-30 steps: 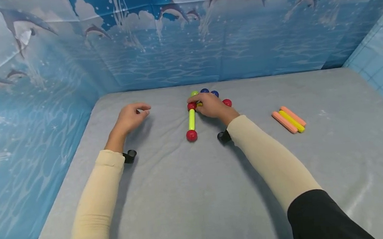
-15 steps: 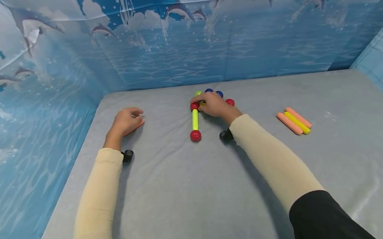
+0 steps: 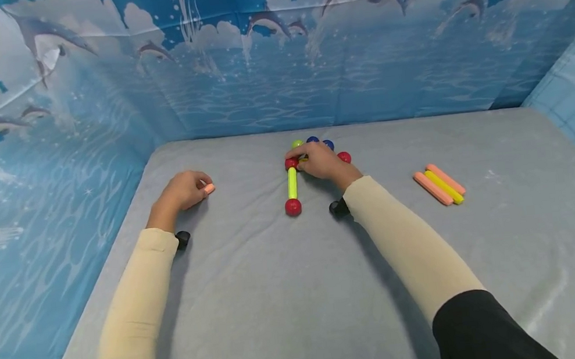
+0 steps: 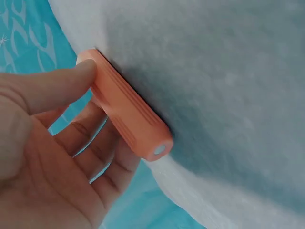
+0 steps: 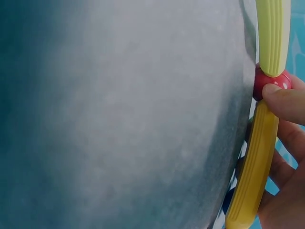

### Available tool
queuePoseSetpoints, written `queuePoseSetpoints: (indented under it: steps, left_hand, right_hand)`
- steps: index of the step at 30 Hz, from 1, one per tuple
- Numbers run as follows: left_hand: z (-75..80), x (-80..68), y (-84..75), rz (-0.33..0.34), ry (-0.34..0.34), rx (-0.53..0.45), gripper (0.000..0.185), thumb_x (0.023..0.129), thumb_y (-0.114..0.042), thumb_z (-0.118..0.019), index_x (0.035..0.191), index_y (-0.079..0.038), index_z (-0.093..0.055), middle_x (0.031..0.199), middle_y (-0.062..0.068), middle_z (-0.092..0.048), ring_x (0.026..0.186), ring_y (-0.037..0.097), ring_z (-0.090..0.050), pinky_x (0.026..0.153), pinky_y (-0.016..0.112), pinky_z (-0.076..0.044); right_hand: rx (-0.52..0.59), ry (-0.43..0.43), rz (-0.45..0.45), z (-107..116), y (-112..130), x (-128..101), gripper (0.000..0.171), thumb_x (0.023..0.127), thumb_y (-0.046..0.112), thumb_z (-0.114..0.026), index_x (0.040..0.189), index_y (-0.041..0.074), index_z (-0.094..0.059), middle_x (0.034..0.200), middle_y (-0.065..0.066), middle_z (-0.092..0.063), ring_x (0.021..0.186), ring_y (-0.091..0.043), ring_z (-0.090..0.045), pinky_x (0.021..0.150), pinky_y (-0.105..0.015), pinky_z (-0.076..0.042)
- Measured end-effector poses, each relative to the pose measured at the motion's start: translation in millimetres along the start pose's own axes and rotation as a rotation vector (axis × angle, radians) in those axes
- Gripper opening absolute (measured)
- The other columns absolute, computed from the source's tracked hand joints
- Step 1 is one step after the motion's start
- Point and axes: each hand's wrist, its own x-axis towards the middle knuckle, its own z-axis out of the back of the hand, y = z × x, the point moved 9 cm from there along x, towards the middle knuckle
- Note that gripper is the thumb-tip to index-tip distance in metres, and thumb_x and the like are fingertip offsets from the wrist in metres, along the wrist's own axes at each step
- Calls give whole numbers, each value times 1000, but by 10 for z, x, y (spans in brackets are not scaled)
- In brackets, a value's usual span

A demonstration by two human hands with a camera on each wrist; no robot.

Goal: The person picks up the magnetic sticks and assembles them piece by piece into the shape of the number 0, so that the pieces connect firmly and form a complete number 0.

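Note:
My left hand (image 3: pixel 183 190) pinches an orange magnetic building rod (image 4: pixel 131 107) between thumb and fingers at the table's left. In the left wrist view a small silvery disc shows in the rod's near end. My right hand (image 3: pixel 321 158) grips a red ball (image 5: pixel 271 85) with its thumb and fingers. That ball joins a yellow-green rod (image 3: pixel 292 183) to a yellow rod (image 5: pixel 252 167), which my hand mostly hides in the head view. A second red ball (image 3: pixel 293 207) sits at the yellow-green rod's near end.
Beyond my right hand lie a green ball (image 3: pixel 297 143), two blue balls (image 3: pixel 328 145) and another red ball (image 3: pixel 345 157). Two orange rods (image 3: pixel 433 189) and a yellow rod (image 3: pixel 444 187) lie side by side at the right. A dolphin-print cloth (image 3: pixel 236 91) hangs behind the grey table (image 3: pixel 279 297).
My left hand has moved left and a little nearer, and the orange rod now shows at its fingertips. My right hand stays at the red ball.

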Motion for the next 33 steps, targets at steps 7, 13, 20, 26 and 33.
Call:
queuePoseSetpoints:
  steps: [7, 13, 20, 26, 33]
  left_hand:
    - [-94, -184, -109, -61, 26, -120, 33, 96, -16, -59, 127, -6, -59, 118, 21, -62, 89, 28, -62, 73, 35, -50]
    - [-295, -363, -390, -133, 108, -285, 32, 95, -15, -61, 126, -7, -57, 116, 17, -60, 87, 24, -62, 73, 32, -50]
    - [-503, -583, -803, -226, 173, -371, 28, 94, -16, -64, 121, -8, -58, 113, 15, -65, 87, 21, -64, 77, 31, -51]
    - [-634, -680, -1083, -229, 163, -556, 34, 94, -11, -63, 128, -7, -59, 108, 16, -68, 82, 19, -64, 73, 29, -52]
    - [-813, -741, -1188, -115, 169, -735, 36, 95, -10, -64, 130, -8, -61, 111, 17, -69, 77, 16, -63, 66, 27, -53]
  right_hand:
    - [-15, 6, 7, -5, 18, -9, 37, 97, 9, -60, 132, 22, -65, 142, -9, -57, 120, -28, -52, 92, -41, -52]
    - [-25, 10, 9, -3, 28, -19, 37, 97, 10, -60, 132, 21, -65, 142, -8, -58, 121, -28, -52, 97, -43, -51]
    - [-47, 15, 26, -18, 54, -25, 37, 98, 10, -59, 133, 20, -64, 140, -8, -59, 120, -28, -53, 99, -45, -50]
    - [-86, 10, 24, -16, 47, -27, 38, 98, 12, -59, 135, 22, -63, 137, -8, -61, 120, -28, -53, 102, -46, -48]
    - [-88, -9, 51, 7, 71, -34, 37, 97, 11, -60, 134, 20, -64, 133, -9, -63, 118, -27, -56, 101, -46, -49]
